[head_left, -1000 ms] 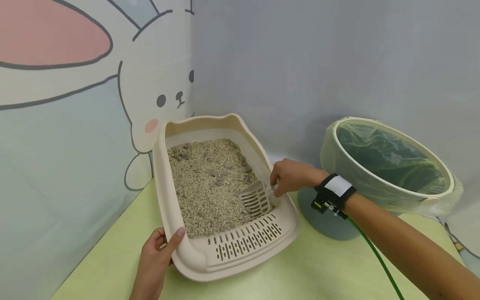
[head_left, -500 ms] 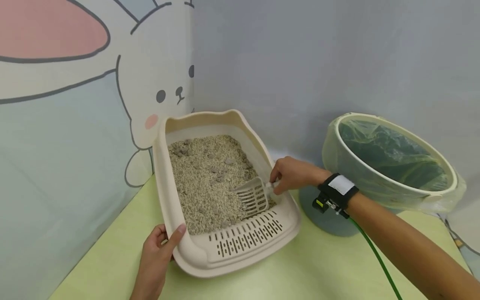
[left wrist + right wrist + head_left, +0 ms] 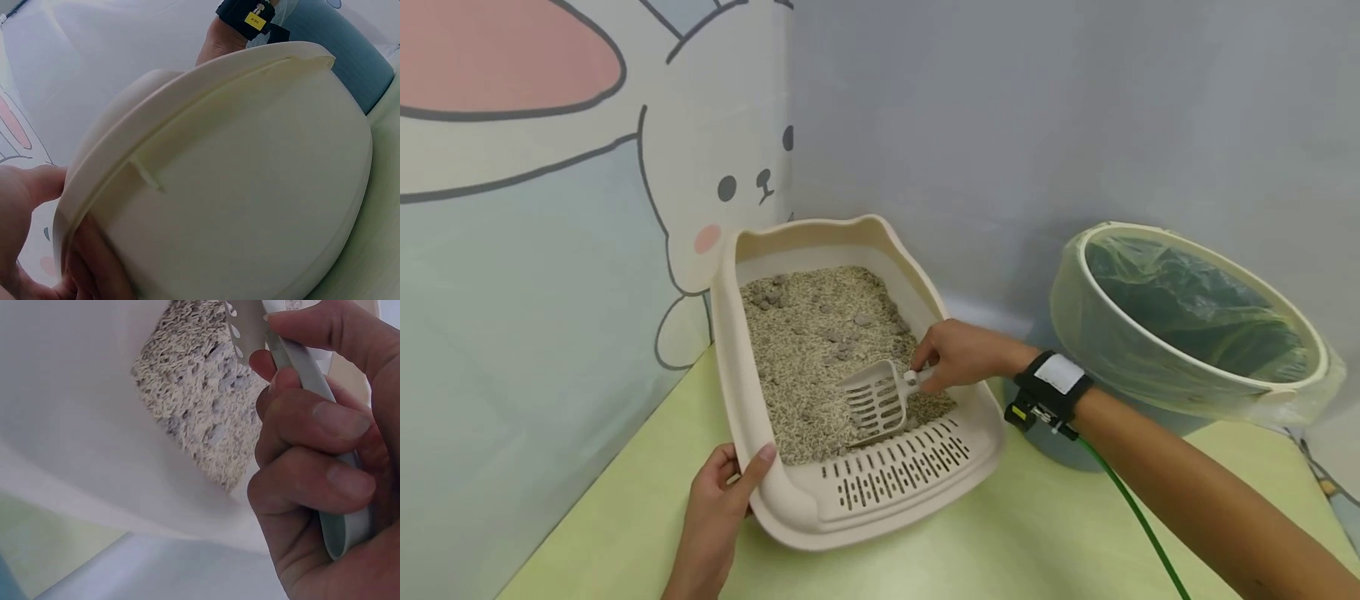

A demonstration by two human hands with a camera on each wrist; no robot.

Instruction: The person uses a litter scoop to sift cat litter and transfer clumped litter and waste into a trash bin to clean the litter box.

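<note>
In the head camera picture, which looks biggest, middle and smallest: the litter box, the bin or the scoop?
1. Litter box and bin: they look close in size, and the box sits nearer the camera, so I won't rank them.
2. Scoop: clearly the smallest, gripped by the right hand.

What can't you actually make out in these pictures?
- Head view: the bin bottom, blurred by its crinkled liner.
- Head view: whether the scoop holds any clumps; too small.
- Left wrist view: the litter, hidden by the litter box wall.
- Right wrist view: the scoop's blade, cut off by the top edge.
</note>
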